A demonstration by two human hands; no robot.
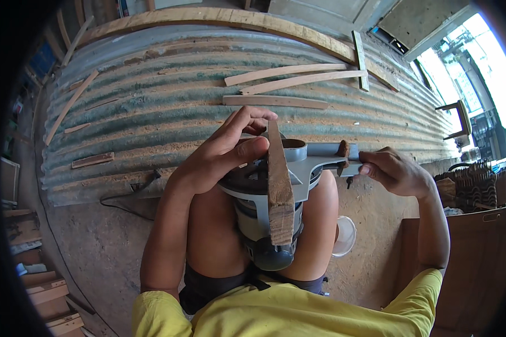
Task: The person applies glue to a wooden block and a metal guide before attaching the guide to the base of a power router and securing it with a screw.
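A handheld router with a grey base and dark body is wedged upside down between my thighs. Across its base lies a narrow strip of wood, its cut end facing me. My left hand is closed on the far part of this strip, thumb on the near side and fingers reaching over its tip. Out to the right, my right hand pinches the end of the grey arm that sticks out from the base. A brown block and a dark screw sit on that arm. The router's cutter is hidden.
Corrugated sheet dusted with sawdust spreads ahead, bearing several wooden strips and a long beam. A black cord lies at the left. Right of my knee stands a white tub; a brown cabinet is farther right.
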